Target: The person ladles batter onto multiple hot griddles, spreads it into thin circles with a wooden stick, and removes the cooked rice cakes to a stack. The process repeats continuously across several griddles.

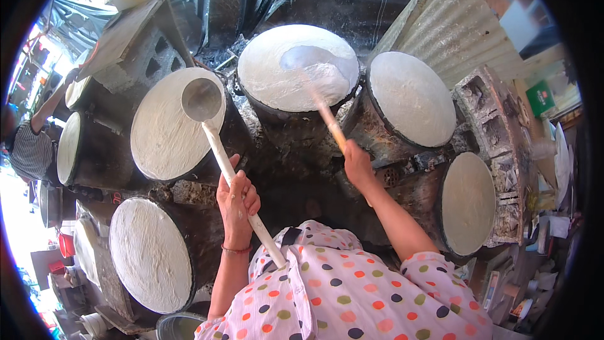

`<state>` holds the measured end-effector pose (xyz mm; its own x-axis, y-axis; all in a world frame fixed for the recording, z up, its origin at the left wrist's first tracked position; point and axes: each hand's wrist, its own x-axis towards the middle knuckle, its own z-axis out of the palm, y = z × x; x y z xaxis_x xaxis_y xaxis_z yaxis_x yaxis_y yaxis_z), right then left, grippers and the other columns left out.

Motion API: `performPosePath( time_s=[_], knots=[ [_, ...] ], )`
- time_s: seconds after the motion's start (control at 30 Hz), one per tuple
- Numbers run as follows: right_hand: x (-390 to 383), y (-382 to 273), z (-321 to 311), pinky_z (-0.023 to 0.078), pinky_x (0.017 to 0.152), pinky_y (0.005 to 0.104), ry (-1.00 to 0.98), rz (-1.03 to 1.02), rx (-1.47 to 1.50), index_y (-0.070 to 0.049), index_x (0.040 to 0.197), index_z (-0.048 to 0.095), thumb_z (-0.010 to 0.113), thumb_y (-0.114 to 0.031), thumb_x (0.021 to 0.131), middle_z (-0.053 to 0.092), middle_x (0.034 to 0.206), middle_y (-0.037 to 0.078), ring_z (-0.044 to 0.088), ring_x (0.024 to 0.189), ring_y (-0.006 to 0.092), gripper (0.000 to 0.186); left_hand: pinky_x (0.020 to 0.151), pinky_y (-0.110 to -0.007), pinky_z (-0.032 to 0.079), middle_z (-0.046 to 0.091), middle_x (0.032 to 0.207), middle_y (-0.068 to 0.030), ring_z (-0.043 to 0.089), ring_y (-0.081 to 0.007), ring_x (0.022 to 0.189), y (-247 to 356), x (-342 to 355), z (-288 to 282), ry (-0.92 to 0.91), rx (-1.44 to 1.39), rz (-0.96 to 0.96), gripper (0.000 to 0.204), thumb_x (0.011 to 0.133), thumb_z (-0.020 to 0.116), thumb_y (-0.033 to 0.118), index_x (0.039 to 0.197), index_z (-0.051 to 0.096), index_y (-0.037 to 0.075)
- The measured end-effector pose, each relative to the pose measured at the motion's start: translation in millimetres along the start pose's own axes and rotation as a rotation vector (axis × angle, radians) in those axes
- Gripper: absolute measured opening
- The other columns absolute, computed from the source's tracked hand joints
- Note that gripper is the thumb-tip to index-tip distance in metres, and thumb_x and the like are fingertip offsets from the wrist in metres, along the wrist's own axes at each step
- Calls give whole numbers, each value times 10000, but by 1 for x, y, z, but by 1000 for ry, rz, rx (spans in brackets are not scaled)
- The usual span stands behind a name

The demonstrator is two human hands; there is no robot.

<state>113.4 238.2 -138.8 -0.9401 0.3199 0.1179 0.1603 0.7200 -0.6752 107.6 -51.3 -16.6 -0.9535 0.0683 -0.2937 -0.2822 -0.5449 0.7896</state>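
Note:
My left hand (239, 200) is closed round the long pale handle of a ladle (201, 99). The ladle's round metal bowl hangs above the left griddle (160, 135), whose top is coated white. My right hand (360, 167) grips the wooden handle of a spreading tool (332, 124). That tool's head is smeared by motion over the far middle griddle (261, 56); its exact shape cannot be made out. Under it the white coating is partly wet, with a thicker ridge on the right side.
More white-coated griddles stand around me: one at the right (412, 101), one at the far right (469, 204) and one at the lower left (151, 255). A bucket (179, 326) sits at the bottom edge. Cinder blocks (497, 157) line the right. Another person's striped clothing (31, 151) shows far left.

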Motion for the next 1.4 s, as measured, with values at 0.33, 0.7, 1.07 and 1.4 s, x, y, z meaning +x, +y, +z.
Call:
performPosePath(
  time_s=[0.33,0.7,1.07,1.4],
  knots=[
    [80,14,-45,410,634,559,-37,419,54,-35,892,484,410,-234,971,588,779,270,553,794,495,226,356,-168,264,337,651,38,300,-15,438,-6,17,17,3,22,-5,433,949,536,147,1342,389,39],
    [73,66,-52,442,704,555,6,102,-164,-54,905,489,423,-263,968,600,842,274,558,847,487,228,349,-161,267,338,643,49,299,-10,439,-14,30,16,83,-17,30,431,948,537,131,1341,391,31],
    [251,22,-42,466,860,446,68,231,118,-69,1133,588,393,-217,940,633,1061,215,589,1029,386,312,331,-169,248,326,634,51,283,-9,421,-12,32,22,142,-21,73,447,950,528,127,1359,382,25],
    [137,-25,6,476,886,419,104,94,87,-124,1266,559,494,-208,921,626,1158,173,607,1035,364,361,345,-164,253,323,643,48,285,-7,430,-10,40,32,90,-21,27,449,951,526,141,1358,374,29]
  ],
)
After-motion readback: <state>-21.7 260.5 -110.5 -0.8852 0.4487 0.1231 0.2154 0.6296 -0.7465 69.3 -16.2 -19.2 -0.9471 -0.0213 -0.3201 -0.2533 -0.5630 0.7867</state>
